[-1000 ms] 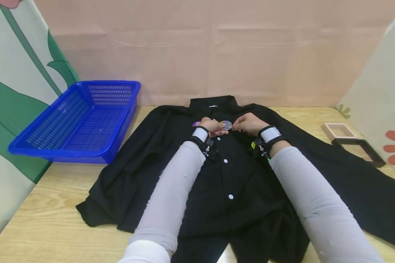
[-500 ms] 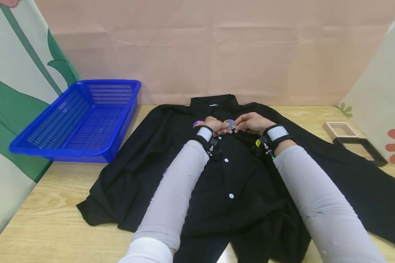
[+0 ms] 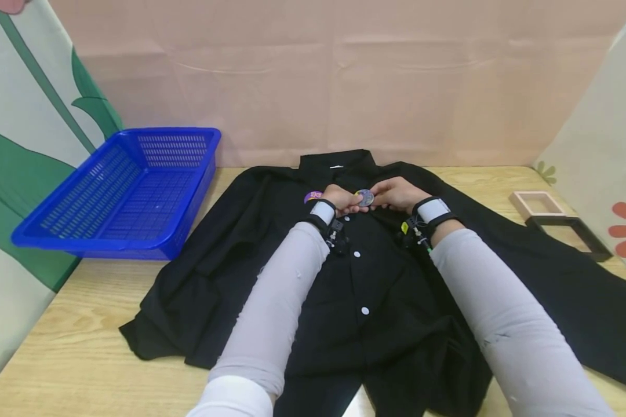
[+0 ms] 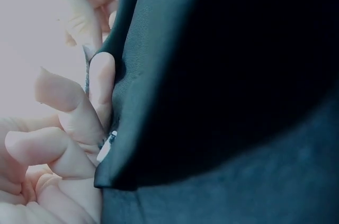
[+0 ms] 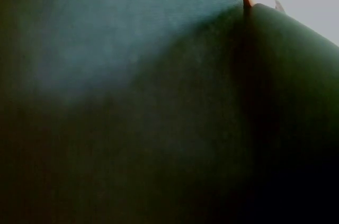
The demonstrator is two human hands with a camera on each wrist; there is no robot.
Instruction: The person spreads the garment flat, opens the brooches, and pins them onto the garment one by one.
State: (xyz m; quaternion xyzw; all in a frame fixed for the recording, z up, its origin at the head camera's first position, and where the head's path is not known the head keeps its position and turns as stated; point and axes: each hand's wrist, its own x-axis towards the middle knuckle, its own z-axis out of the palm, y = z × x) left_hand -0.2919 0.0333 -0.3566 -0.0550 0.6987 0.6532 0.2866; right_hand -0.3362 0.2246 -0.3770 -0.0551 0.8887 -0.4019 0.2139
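A black button-up shirt [image 3: 318,278] lies spread on the table, collar away from me. At its upper chest my left hand [image 3: 340,198] pinches a round, grey-violet pin badge [image 3: 366,198] by its left side. From the other side, the fingertips of my right hand [image 3: 398,194] pinch the badge's right edge against the cloth. The left wrist view shows the badge [image 4: 87,70] edge-on between the fingers, beside a raised fold of the shirt [image 4: 137,75]. A purple badge [image 3: 313,196] sits on the shirt left of my left hand. Mostly dark cloth [image 5: 132,118] fills the right wrist view.
A blue plastic basket [image 3: 188,202] stands at the left of the wooden table [image 3: 99,324]. Toward the right edge lie a pale wooden frame [image 3: 521,204] and a dark frame [image 3: 594,246], beyond the spread sleeve. A pink cloth backdrop [image 3: 334,87] closes off the back.
Both hands and the grey-violet badge have shifted slightly right, uncovering more of the purple badge. The right fingers have closed in on the badge's edge. Over the last half second they hardly move.
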